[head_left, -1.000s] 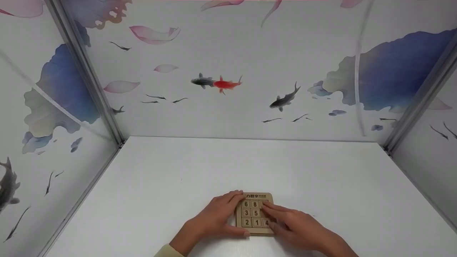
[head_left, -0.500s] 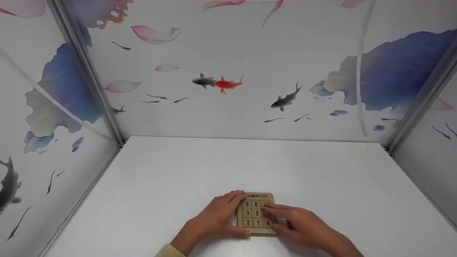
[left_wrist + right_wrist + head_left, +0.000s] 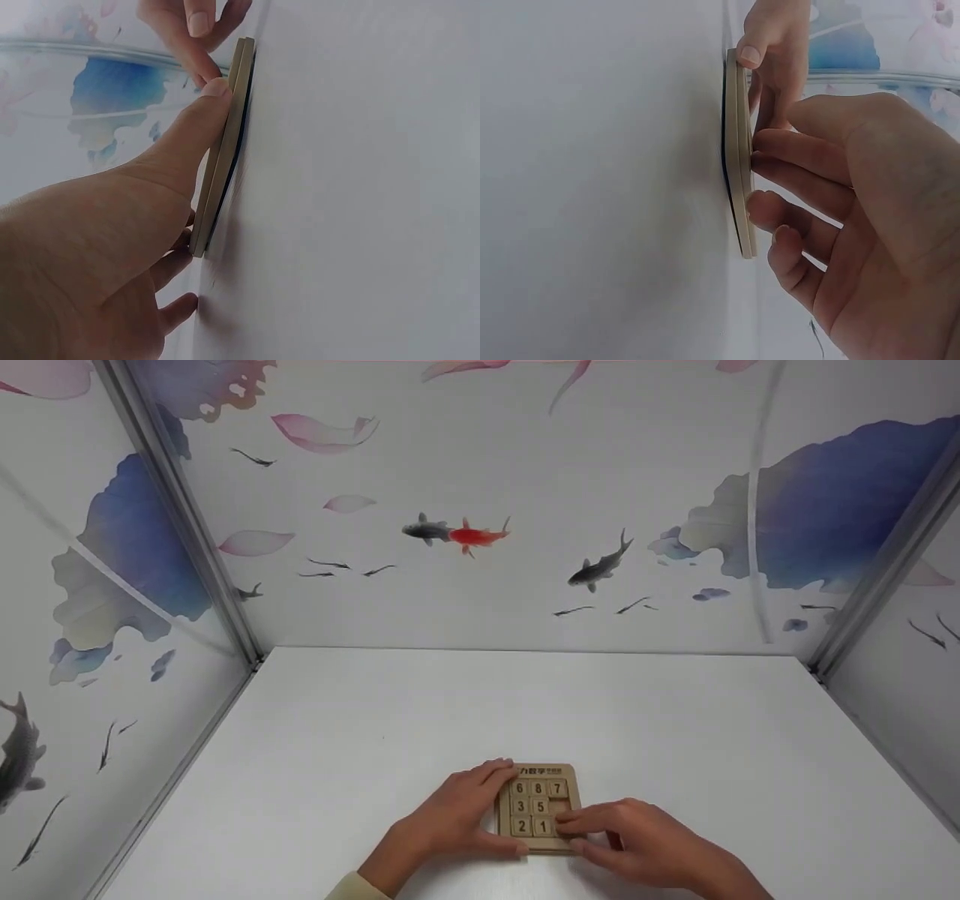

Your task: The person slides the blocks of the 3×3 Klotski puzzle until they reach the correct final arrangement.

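Left grip [image 3: 461,810] pinching number puzzle [image 3: 544,844] by edges; right grip [image 3: 645,840] loosely spread, fingertips [image 3: 568,816] touching puzzle's lower right.

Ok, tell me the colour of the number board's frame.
The frame is light tan, like wood; the head view shows it best.
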The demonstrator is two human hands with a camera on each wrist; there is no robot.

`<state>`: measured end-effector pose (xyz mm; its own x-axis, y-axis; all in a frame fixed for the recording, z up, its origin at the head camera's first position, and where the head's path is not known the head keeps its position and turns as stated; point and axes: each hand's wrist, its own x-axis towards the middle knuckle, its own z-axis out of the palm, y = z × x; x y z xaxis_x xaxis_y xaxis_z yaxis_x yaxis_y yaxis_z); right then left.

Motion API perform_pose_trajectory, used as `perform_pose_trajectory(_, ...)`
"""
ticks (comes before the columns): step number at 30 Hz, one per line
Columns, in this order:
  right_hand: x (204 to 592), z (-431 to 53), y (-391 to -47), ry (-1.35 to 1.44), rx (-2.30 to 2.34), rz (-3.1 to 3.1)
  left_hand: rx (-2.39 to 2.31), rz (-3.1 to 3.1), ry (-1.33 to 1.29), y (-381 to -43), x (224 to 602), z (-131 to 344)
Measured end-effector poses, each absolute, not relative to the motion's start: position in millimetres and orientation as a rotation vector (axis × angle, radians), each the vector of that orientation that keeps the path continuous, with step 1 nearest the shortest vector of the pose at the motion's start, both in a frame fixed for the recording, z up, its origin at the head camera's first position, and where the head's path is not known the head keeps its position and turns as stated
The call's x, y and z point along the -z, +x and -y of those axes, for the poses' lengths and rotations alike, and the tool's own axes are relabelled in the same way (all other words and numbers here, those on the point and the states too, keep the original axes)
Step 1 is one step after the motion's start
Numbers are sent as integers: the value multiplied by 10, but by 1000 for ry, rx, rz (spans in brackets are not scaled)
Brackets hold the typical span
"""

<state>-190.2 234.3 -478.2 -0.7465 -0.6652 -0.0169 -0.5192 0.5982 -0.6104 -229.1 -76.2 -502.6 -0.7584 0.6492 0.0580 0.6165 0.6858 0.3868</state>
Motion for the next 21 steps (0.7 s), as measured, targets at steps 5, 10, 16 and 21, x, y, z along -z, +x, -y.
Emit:
perform_pose_trajectory(5,4774,-2372,-1913,-951,879,-2544,-598,-2801,1033,-2288,5019,765)
perform_pose_trajectory(10,4765,-2368,-1925,-909,858,-2537,-610,-2789,999,-2282,5006,769)
perform_pose_trajectory(16,4775,-2341,-1914,-882,803,-2591,-625,-2780,994,-2280,5013,768)
perform_pose_trajectory(21,4791,-2315,-1888,-882,690,-2691,-600,-2811,1061,-2287,5023,770)
